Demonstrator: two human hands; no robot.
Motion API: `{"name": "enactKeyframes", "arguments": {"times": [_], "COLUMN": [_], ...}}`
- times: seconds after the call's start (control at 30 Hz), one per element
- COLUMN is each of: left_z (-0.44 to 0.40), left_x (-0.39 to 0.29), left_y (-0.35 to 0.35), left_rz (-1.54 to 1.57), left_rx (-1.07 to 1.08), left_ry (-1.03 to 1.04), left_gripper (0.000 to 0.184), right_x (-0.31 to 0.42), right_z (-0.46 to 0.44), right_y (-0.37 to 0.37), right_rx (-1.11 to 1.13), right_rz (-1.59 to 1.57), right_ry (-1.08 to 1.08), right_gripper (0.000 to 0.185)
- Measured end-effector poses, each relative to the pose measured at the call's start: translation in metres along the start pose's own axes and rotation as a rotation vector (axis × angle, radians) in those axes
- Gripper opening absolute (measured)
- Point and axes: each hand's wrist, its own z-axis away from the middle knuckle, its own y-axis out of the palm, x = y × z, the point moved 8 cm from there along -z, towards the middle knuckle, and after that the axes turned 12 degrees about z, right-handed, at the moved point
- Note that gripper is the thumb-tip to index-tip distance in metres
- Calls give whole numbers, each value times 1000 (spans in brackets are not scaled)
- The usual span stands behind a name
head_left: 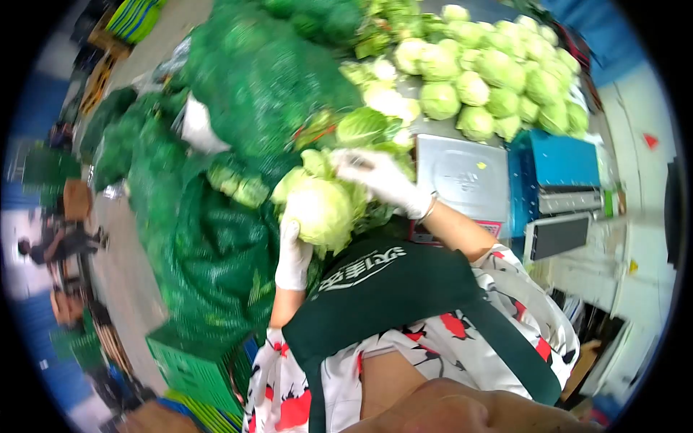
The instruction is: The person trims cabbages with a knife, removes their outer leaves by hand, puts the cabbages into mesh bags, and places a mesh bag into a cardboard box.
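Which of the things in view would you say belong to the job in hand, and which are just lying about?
Seemingly part of the job:
the cabbage in the left hand, with the right hand at its leaves
probably the cabbage pile and green mesh sacks

Seemingly just lying about:
the green crate
perhaps the scale, with no cabbage on it

Scale plate [462, 173]: smooth, glossy metal. Sacks [278, 86]: coarse plastic mesh with a sheen. Apron [390, 278]: matt dark cloth. Crate [191, 372]: green plastic. Sleeve [523, 299]: printed cloth. Cabbage pile [498, 72]: smooth, waxy leaves.
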Motion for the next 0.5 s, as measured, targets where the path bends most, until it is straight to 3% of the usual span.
{"name": "enactKeyframes", "arguments": {"times": [0.07,0.13,0.2,0.27,0.37,0.4,0.47,0.5], "left_z": [-7,-11,-13,-16,-20,-20,-21,-22], "left_x": [-3,2,8,13,20,22,17,11], "left_y": [6,-4,-3,0,11,17,32,43], "left_rz": [-143,-270,-355,-350,-177,-91,-58,-75], "left_rx": [12,-6,-37,-34,84,139,201,211], "left_ry": [85,72,35,-26,-127,-160,-147,-127], "left_gripper": [75,62,58,59,62,63,72,73], "right_x": [-3,0,-24,-34,-72,-51,-94,-99], "right_z": [9,18,12,8,-1,13,7,9], "right_y": [15,18,23,21,10,-4,-21,-43], "right_rx": [13,33,-3,-33,222,199,162,36], "right_rz": [101,343,243,126,-130,-303,-600,-665], "right_ry": [-184,-145,-179,-280,50,94,197,223], "right_gripper": [59,72,87,81,72,55,47,45]}}
